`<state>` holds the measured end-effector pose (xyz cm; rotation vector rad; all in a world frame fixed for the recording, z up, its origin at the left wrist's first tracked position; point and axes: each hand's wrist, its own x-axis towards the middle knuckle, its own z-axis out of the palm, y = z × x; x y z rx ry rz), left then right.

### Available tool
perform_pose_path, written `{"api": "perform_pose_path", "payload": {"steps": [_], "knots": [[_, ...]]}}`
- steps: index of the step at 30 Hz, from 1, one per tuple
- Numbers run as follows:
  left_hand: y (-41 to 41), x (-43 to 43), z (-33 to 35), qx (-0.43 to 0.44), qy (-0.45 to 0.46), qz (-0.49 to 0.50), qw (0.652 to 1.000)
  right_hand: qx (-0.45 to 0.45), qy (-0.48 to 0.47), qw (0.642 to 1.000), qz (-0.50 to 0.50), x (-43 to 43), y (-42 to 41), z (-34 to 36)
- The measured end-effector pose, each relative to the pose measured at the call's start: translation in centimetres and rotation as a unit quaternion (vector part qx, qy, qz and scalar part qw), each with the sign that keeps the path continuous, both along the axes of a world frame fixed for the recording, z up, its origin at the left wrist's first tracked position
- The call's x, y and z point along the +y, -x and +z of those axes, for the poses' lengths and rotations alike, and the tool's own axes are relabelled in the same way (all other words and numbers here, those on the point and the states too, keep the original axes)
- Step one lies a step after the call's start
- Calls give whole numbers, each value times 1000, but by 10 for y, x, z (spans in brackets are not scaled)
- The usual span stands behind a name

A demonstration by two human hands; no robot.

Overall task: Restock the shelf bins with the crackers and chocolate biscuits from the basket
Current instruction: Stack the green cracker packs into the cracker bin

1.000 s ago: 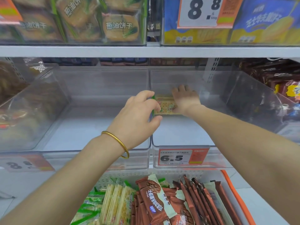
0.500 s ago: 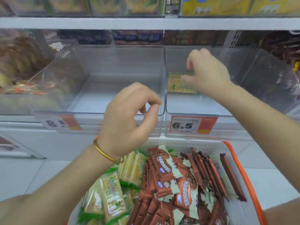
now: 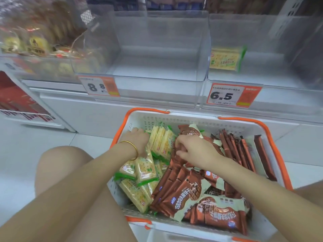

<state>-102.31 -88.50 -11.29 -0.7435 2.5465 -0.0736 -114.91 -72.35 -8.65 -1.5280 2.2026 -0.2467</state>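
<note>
Left grip (image 3: 138,140): fingers hidden, can't tell. Right grip (image 3: 195,151) curls on cracker stack (image 3: 161,140) between them. Squeeze both ends, lift level.

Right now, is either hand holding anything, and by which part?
Cannot be told for sure. The left hand and right hand flank the upright cracker packs in the basket; the left fingers are hidden, and nothing is lifted.

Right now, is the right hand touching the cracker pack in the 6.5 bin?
Apart. The head view shows the right hand down in the basket, with the cracker pack up in the shelf bin.
</note>
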Motion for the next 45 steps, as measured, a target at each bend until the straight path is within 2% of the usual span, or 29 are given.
{"api": "perform_pose_path", "payload": {"steps": [3,7,13,17,19,21,25,27,30,33,35,38,39,42,44,45], "knots": [[1,3,12,75,-87,47,992,-86,14,996,-27,-1,-2,-2],[-3,6,51,196,-257,84,943,-212,38,975,-58,4,-2,6],[14,20,129,362,-389,81,843,-429,110,892,-94,15,5,45],[41,36,169,435,-397,45,807,-451,209,861,-108,23,17,76],[54,44,182,481,-409,62,773,-473,251,835,-128,30,25,92],[65,50,190,485,-456,97,740,-497,298,800,-154,36,34,107],[84,58,192,436,-463,92,767,-522,376,742,-191,40,54,130],[94,60,196,460,-447,81,763,-537,380,728,-195,41,63,139],[108,56,206,494,-387,41,778,-544,396,709,-210,44,78,148],[118,49,217,505,-336,-6,795,-486,450,699,-270,45,103,155],[126,46,222,507,-312,-33,803,-440,459,718,-282,43,123,159],[142,44,228,506,-263,-74,818,-408,394,789,-237,37,148,166],[149,43,228,507,-246,-84,822,-409,370,802,-228,35,155,168],[165,35,222,529,-200,-77,821,-408,356,795,-272,32,188,169],[171,24,213,522,-146,-60,838,-353,357,796,-337,32,213,164],[172,19,205,502,-131,-52,853,-312,341,809,-363,30,223,159]]}}
